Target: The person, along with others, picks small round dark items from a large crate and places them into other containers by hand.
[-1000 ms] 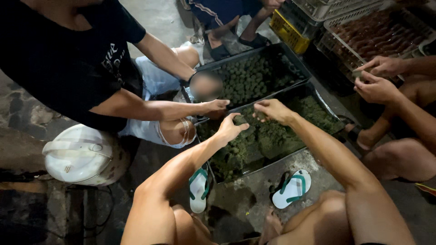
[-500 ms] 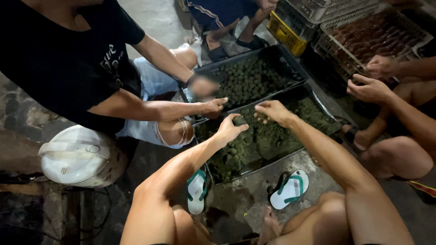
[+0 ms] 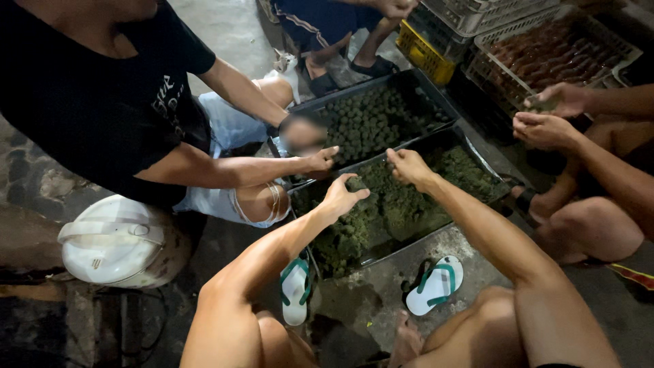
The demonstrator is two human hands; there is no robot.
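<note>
Left hand (image 3: 343, 195) cupped around a green lump (image 3: 355, 184) over the near black tray (image 3: 409, 244); right hand (image 3: 407, 165), at 2 o'clock, pinches green mass (image 3: 398, 211).

Left of tray (image 3: 436, 235): blocked by a co-worker's forearm (image 3: 225, 170).
Right: another person's hands (image 3: 545, 129) near.
Front: floor (image 3: 381, 286) open.

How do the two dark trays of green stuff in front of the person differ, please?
The near tray holds loose, clumpy green mass; the far tray holds separate round green balls. The left hand and right hand are over the near tray, not the far one. Both are dark, rectangular and lie side by side.
</note>
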